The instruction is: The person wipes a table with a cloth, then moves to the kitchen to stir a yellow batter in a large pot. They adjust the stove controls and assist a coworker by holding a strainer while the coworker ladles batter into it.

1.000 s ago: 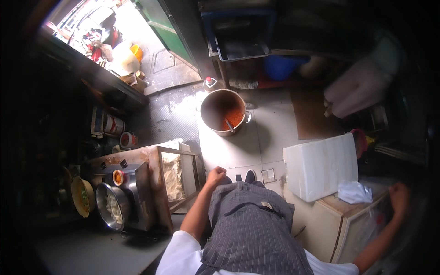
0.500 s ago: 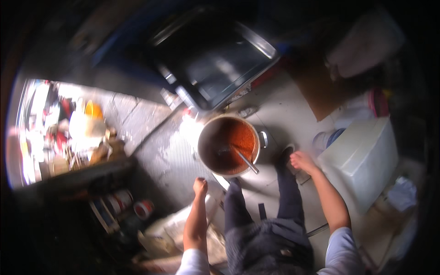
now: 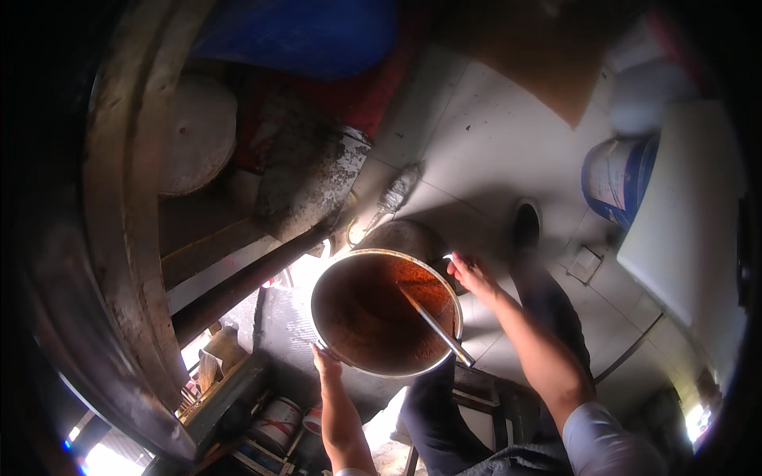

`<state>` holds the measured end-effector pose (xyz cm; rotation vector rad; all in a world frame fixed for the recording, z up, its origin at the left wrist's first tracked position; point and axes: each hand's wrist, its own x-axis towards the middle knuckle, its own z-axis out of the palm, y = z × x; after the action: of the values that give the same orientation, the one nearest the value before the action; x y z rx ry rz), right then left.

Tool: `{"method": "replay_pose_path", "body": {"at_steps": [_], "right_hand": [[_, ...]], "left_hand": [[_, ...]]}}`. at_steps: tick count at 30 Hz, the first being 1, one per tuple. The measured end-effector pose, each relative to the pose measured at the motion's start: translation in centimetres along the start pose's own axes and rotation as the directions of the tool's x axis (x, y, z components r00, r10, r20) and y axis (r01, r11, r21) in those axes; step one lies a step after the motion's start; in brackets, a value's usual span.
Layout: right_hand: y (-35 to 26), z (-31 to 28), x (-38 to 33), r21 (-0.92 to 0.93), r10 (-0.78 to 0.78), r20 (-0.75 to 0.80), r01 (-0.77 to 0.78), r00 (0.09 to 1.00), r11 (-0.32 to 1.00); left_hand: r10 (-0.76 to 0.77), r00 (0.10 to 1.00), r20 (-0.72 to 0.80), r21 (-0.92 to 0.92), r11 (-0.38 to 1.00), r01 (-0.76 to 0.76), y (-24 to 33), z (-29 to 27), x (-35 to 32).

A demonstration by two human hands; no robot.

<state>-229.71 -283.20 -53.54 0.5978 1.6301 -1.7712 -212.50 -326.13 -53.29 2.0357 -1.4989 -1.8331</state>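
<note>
A large metal pot stands in front of me, its inside coated with a red-brown paste that lies thickest along the far right. A long metal handle of a stirring tool leans out over the near right rim; its head is buried in the paste. My right hand is closed round the handle on the pot's right side. At the near left rim, my left hand grips the pot by its other handle, which the fingers largely hide.
A stack of metal and wooden frames rises on the left. A blue bucket and a large pale box stand at right. A dark stool is by my legs. A grey rag-like object lies beyond the pot.
Both hands have come from apart at my sides to the pot's handles. The pot appears larger and nearer, and the view has turned and moved in toward the frames.
</note>
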Motion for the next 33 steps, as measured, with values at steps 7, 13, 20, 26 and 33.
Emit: {"method": "replay_pose_path", "body": {"at_steps": [7, 13, 20, 26, 33], "right_hand": [[3.3, -1.6, -2.2, 0.124, 0.08, -0.334, -0.041, 0.939, 0.992], [-4.4, -7.6, -8.4, 0.329, 0.22, -0.49, -0.055, 0.844, 0.943], [-14.7, -12.1, -16.7, 0.394, 0.257, -0.55, -0.024, 0.795, 0.919], [-22.1, -11.9, -17.9, 0.414, 0.162, -0.568, 0.11, 0.807, 0.904], [-25.1, -8.9, -8.9, 0.456, 0.106, -0.544, 0.187, 0.832, 0.87]], "left_hand": [[0.042, 0.999, -0.006, 0.141, 0.989, -0.041, 1.2, 2.2, -3.8], [0.091, 0.973, 0.211, 0.322, 0.934, -0.157, 7.6, 11.3, -12.7], [0.151, 0.873, 0.465, 0.406, 0.839, -0.362, 16.3, 18.3, -24.1], [0.493, 0.567, 0.66, 0.104, 0.687, -0.719, 22.7, 21.9, -27.1], [0.329, 0.716, 0.616, 0.254, 0.777, -0.576, 28.9, 25.0, -26.0]]}}
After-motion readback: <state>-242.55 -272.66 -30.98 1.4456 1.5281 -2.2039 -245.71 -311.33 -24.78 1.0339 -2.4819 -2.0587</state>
